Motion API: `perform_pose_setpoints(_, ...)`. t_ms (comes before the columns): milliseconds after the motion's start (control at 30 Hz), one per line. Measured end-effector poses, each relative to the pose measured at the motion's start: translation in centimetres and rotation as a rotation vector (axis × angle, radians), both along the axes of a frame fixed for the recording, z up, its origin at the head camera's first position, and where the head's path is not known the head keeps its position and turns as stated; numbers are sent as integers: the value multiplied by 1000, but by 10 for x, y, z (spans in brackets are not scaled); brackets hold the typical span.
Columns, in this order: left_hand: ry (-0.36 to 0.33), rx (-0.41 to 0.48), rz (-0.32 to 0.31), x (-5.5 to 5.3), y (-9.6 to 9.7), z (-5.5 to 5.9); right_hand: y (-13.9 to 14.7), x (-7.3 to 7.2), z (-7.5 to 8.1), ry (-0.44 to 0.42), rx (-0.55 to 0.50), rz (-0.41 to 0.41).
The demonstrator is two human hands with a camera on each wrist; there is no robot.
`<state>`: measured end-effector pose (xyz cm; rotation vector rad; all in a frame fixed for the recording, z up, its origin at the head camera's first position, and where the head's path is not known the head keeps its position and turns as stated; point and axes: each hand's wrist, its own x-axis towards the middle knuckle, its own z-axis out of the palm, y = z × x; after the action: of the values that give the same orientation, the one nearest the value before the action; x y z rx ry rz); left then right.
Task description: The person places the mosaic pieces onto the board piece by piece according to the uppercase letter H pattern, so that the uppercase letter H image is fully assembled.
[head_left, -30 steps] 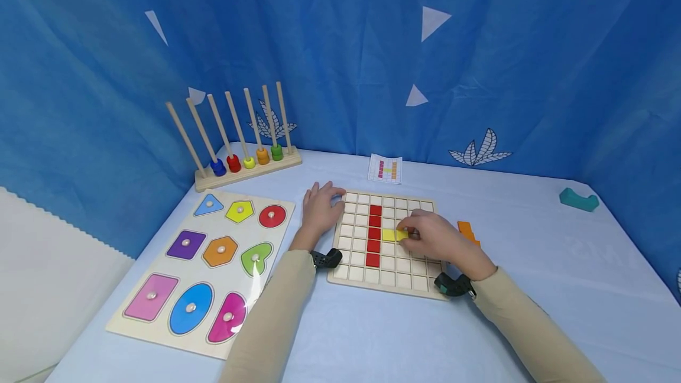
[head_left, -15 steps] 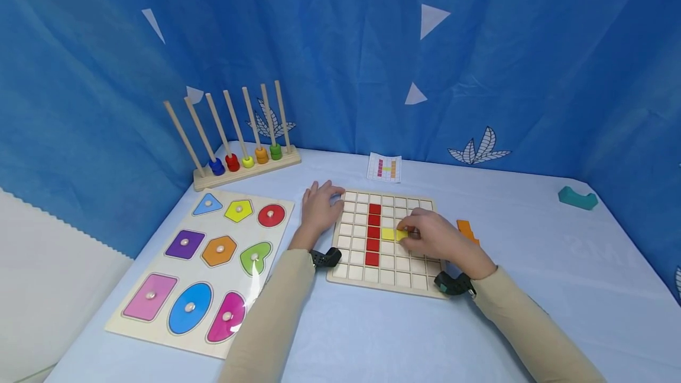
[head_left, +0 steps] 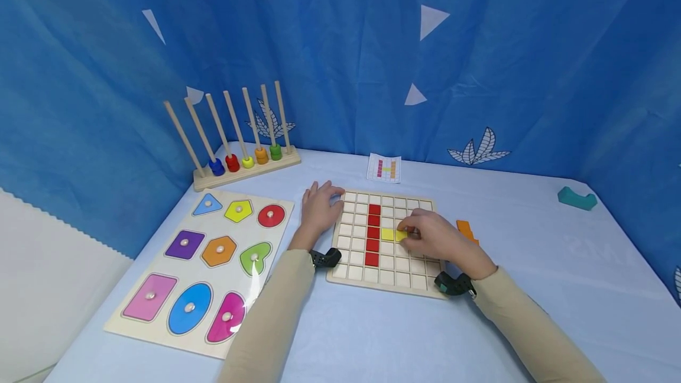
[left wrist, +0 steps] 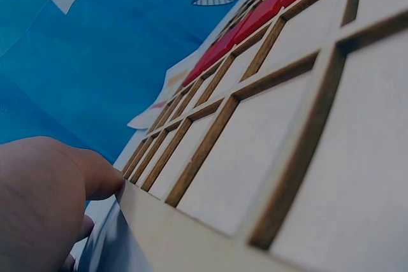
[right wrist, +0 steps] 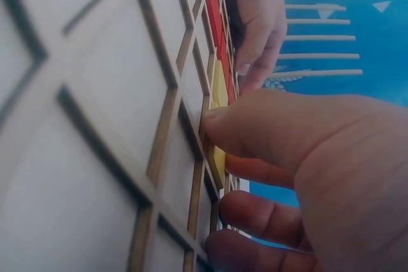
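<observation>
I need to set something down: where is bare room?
Bare: the wide stretch right of the orange tiles, in front of the teal block; also the patch below the grid board, between left sleeve and right sleeve. Crowded: the left, with shape puzzle and peg rack.

Grid board (head_left: 388, 248) central on the surface (head_left: 537, 253); shape puzzle (head_left: 183, 272) to its left; peg stand (head_left: 250, 172) behind the puzzle; card (head_left: 383, 168) behind the board; loose tiles (head_left: 464, 229) right of the board; block (head_left: 577, 198) farther right.

long beige sleeves (head_left: 273, 315) are worn, and beyond each cuff (head_left: 304, 260) a small black curved device (head_left: 327, 257) is strapped; the right one (head_left: 453, 283) is marked with green.
</observation>
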<state>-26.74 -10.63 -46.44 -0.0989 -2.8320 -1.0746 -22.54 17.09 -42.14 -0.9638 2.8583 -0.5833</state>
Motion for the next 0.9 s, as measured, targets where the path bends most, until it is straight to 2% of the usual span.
perform_pose_setpoints(333,-6,15,5,0,0,0,2,3,7,-10,6,-19)
perform_pose_setpoints(600,-11,7,3,0,0,-1,13,6,10,23,-11,-25)
perform_pose_setpoints(900,-11,-1,6,1,0,-1,33,12,10,-2,12,-94)
